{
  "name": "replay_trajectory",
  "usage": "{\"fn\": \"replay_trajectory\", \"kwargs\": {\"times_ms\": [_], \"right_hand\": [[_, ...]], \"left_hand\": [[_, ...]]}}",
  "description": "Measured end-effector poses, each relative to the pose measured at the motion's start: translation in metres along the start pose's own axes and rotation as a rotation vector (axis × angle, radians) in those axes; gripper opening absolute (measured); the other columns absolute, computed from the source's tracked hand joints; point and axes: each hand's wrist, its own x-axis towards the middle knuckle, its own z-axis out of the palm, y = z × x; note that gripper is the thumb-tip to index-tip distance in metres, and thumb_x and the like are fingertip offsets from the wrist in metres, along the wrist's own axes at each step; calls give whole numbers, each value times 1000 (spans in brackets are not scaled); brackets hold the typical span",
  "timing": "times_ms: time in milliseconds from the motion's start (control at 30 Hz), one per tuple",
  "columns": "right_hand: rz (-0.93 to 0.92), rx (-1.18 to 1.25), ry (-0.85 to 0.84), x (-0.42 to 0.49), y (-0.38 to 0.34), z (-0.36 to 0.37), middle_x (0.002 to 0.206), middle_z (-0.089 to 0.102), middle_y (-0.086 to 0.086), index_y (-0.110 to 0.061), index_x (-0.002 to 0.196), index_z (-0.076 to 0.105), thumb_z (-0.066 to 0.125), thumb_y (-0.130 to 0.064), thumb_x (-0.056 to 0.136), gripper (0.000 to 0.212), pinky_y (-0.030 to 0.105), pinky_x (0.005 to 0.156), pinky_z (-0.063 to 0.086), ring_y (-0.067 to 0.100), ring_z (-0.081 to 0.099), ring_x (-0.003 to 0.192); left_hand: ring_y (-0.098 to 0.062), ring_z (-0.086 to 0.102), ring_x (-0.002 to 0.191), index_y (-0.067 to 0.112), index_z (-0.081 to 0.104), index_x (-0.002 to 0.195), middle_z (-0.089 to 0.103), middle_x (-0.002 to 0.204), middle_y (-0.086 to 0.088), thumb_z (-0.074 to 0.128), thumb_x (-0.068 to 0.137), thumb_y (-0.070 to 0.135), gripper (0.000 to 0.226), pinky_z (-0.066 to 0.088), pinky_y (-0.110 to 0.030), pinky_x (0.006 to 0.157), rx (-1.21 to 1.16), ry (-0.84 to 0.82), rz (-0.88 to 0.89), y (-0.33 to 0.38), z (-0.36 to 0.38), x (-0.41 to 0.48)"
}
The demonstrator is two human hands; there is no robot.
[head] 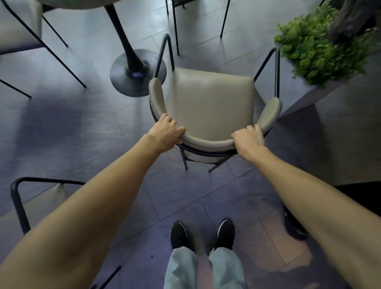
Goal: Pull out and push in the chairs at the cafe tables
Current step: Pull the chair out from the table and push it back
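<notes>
A beige padded chair [210, 99] with a black metal frame stands in front of me, its curved backrest toward me. My left hand [165, 134] grips the left part of the backrest, fingers curled over its rim. My right hand [249, 140] grips the right part of the same backrest. The chair stands clear of the cafe table [78, 2], whose top edge shows at the upper left on a black pedestal base [134, 72].
A planter with a green plant [317, 45] stands close to the chair's right side. Another chair [18, 37] sits at the upper left, and a black chair frame [17, 198] is at the lower left. Thin chair legs [175, 28] stand beyond. My shoes [202, 233] are on grey floor tiles.
</notes>
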Motion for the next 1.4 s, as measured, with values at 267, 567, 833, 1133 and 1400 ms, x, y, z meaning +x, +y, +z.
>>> {"fn": "replay_trajectory", "kwargs": {"times_ms": [267,567,833,1133,1400], "right_hand": [[-157,-103,120,41,-7,-9,111,72,1,-26,109,73,47,-13,92,33,40,105,31,27,56,113],[-326,-146,195,83,-39,-34,113,72,1,-27,112,72,47,-15,93,34,41,106,30,27,55,115],[-382,-155,209,137,-66,-65,114,71,3,-27,114,71,48,-15,93,33,42,105,29,28,53,117],[-408,-158,279,218,-101,-110,110,72,3,-26,112,73,49,-16,92,32,40,104,31,28,55,113],[-429,-154,282,277,-139,-153,107,72,1,-26,107,71,50,-14,90,30,42,104,30,28,54,111]], "left_hand": [[-35,56,97,17,55,111,63,104,-14,46,100,44,30,38,-43,97,-35,4,-193,11,12,-35],[-33,57,100,20,53,113,63,107,-12,46,100,42,27,38,-39,97,-85,-80,-373,-9,21,-57],[-34,55,105,19,54,115,63,108,-12,49,99,39,27,35,-39,99,-112,-104,-465,-55,28,-46],[-35,54,101,17,53,116,62,105,-14,47,100,35,25,36,-42,99,-116,-85,-506,-133,37,-19],[-34,52,103,19,54,117,61,106,-12,50,99,25,20,33,-42,101,-141,-88,-541,-211,46,-3]]}}
